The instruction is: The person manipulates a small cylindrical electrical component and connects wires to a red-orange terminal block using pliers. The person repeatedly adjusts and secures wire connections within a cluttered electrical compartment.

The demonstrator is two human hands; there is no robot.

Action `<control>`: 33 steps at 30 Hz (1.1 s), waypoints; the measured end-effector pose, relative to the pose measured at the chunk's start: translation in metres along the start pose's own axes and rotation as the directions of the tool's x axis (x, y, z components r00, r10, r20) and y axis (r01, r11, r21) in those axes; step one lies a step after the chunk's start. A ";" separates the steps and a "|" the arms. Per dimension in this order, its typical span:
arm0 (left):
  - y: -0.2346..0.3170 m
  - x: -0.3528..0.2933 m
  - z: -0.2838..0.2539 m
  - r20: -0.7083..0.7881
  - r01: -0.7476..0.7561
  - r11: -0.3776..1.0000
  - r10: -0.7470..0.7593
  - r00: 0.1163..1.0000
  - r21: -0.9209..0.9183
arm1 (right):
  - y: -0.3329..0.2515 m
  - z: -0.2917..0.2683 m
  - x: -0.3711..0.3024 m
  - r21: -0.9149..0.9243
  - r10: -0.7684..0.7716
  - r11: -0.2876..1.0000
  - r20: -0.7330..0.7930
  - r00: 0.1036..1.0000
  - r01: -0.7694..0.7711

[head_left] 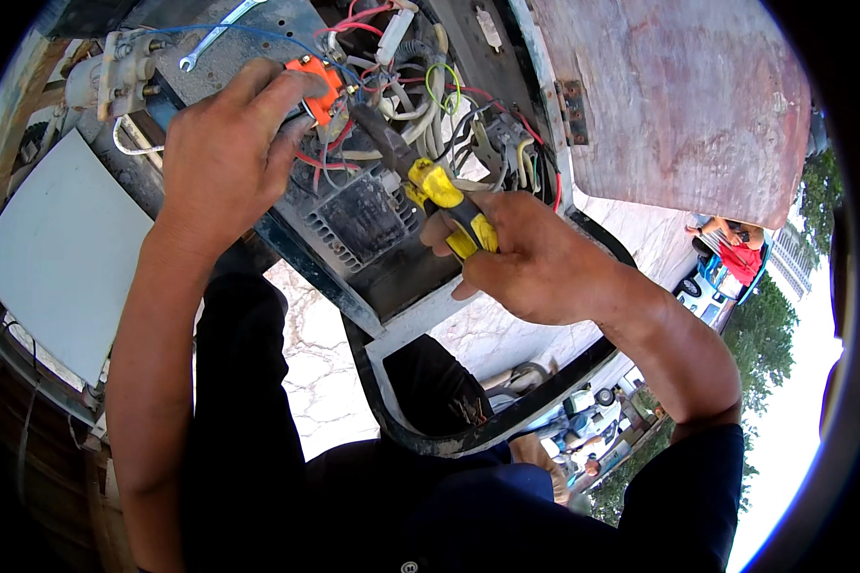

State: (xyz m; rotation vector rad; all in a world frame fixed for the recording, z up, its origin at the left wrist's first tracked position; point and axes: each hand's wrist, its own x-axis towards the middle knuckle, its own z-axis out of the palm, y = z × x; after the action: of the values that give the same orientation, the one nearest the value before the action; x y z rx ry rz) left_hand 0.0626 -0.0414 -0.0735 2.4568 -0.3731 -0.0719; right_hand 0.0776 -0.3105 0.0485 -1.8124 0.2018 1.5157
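My left hand (227,143) grips a small orange block-shaped part (323,91) with brass-coloured terminals, thumb and fingers closed on its sides. A thin blue wire (282,38) runs to that part. My right hand (540,256) is wrapped round the yellow-and-black handles of pliers (459,212). The dark plier head points up and left among the wires, just below and right of the orange part; whether its jaws hold anything I cannot tell. Below the tool is a finned dark box (358,222). A tangle of red, white, black and yellow-green wires (435,110) fills the compartment.
An open-ended spanner (210,40) lies on the dusty metal plate, top left. A weathered panel (678,105) stands hinged open at right. A white sheet (62,263) lies at left. A black-edged frame (449,441) crosses below. People and vehicles appear in the background at right.
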 end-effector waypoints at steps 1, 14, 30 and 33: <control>0.000 0.000 0.000 -0.005 -0.002 1.000 0.002 1.000 -0.004 | 0.000 0.000 0.000 -0.034 -0.020 0.999 -0.015 1.000 0.019; -0.001 -0.003 0.002 -0.013 0.002 1.000 -0.002 1.000 0.002 | -0.011 0.006 0.000 -0.108 -0.006 0.994 -0.076 0.997 -0.002; 0.002 -0.004 0.003 -0.025 0.002 1.000 -0.002 1.000 0.010 | -0.012 0.004 -0.003 -0.085 0.055 0.995 -0.055 0.997 -0.059; 0.002 -0.004 0.001 -0.034 0.003 1.000 -0.002 0.999 0.013 | -0.017 0.007 -0.002 -0.039 0.080 0.996 -0.064 0.995 -0.083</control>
State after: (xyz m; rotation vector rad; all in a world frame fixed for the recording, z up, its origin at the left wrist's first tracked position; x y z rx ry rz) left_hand 0.0577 -0.0425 -0.0728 2.4685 -0.3566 -0.0282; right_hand 0.0816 -0.2949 0.0578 -1.9068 0.2796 1.5301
